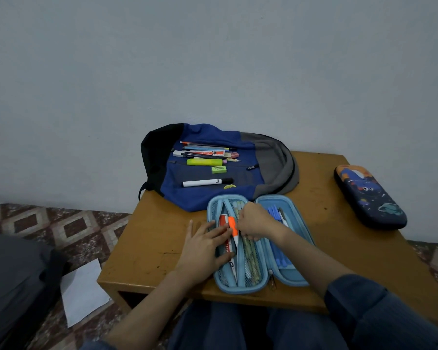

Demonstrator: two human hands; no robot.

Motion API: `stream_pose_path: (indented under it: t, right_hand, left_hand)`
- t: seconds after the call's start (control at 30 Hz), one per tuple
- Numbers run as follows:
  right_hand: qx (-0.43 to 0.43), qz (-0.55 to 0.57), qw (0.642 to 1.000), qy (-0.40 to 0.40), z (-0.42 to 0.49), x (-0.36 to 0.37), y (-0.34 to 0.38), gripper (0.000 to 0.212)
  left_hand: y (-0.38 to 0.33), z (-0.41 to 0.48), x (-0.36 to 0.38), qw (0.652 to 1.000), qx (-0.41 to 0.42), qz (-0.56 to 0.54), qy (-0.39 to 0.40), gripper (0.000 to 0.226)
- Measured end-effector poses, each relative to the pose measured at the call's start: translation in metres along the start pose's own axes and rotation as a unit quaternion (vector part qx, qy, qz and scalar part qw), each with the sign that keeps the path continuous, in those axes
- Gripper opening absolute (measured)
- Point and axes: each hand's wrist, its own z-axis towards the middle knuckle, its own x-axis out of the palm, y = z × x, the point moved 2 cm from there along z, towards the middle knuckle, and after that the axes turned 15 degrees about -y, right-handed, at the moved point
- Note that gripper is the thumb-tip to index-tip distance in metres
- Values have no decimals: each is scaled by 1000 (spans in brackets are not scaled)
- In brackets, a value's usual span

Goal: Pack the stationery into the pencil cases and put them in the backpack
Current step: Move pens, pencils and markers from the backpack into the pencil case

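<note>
Left grip [205, 245]: flat, fingers straight, pressing down on the left half of the open blue case [240, 289] at the bench's [152, 238] near edge.
Backpack [205, 198]: lies flat along the far edge, touching the case's far end. The loose stationery on top includes a yellow highlighter [205, 162] and a white marker [205, 182], none of it packed yet.
Orange pen [233, 229]: orange cap pointing away, barrel lying in the case's left half beside the centre divider.
Right grip [254, 222]: fingers curled round the orange pen's barrel, over the middle of the case.
Dark case [369, 198]: zipped shut at the right edge, well apart from the rest.
Step in hand: seating the pen in the left compartment, by my reading.
Doing it well: keep the flat palm holding that half still. Slide the pen lengthwise along the divider so it lies parallel with the pens already there. Tuck the tip under the mesh rather than over it, or the case may not zip.
</note>
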Motion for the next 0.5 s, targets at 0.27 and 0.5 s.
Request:
stream_pose_path:
  t: [0.27,0.5]
  right_hand:
    - [60,82,994,45,-3,-2,-5,31]
    - [67,125,989,38,-9,-5,-10,26]
  left_hand:
    - [-3,0,-2,1000,2,-7,1,61]
    - [-4,0,-2,1000,7,-6,-1,59]
